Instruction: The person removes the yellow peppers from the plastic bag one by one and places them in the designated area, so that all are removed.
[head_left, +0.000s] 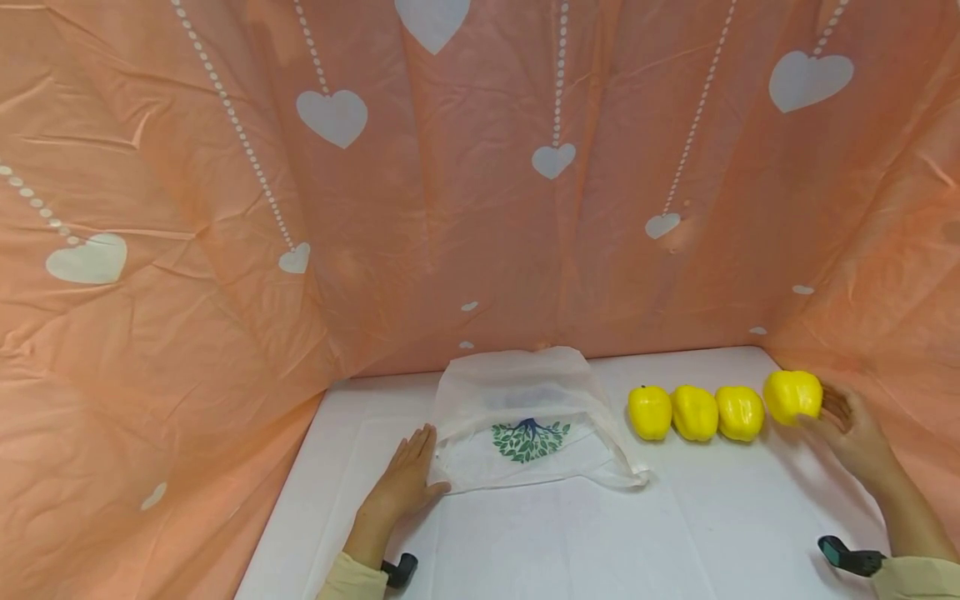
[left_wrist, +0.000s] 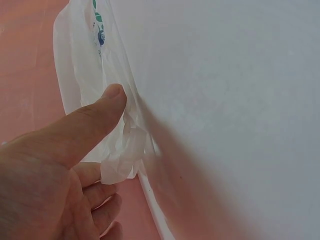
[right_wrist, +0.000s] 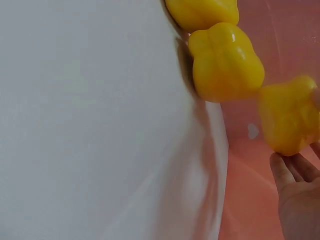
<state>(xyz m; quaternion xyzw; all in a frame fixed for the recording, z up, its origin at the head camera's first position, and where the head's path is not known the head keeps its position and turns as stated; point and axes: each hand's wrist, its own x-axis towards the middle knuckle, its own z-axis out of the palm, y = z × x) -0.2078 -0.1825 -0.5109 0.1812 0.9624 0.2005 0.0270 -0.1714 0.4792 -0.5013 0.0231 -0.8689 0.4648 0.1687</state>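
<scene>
At the right end of a row of three yellow bell peppers [head_left: 694, 412], my right hand [head_left: 855, 429] holds another yellow bell pepper [head_left: 793, 397] between thumb and fingers. The right wrist view has this held bell pepper [right_wrist: 289, 117] beside the nearest one in the row [right_wrist: 225, 65], with fingertips against it. A thin white bag [head_left: 517, 379] with a green and blue tree print lies flat, its top part folded over. My left hand [head_left: 405, 479] rests at the bag's left edge, fingers extended. In the left wrist view, the thumb lies over the crumpled bag edge [left_wrist: 122, 155].
A white-covered table [head_left: 540, 542] bears the bag and the peppers. Orange sheeting with white hearts [head_left: 450, 208] encloses it at the back and on both sides. Black wrist devices [head_left: 851, 557] sit at both sleeves.
</scene>
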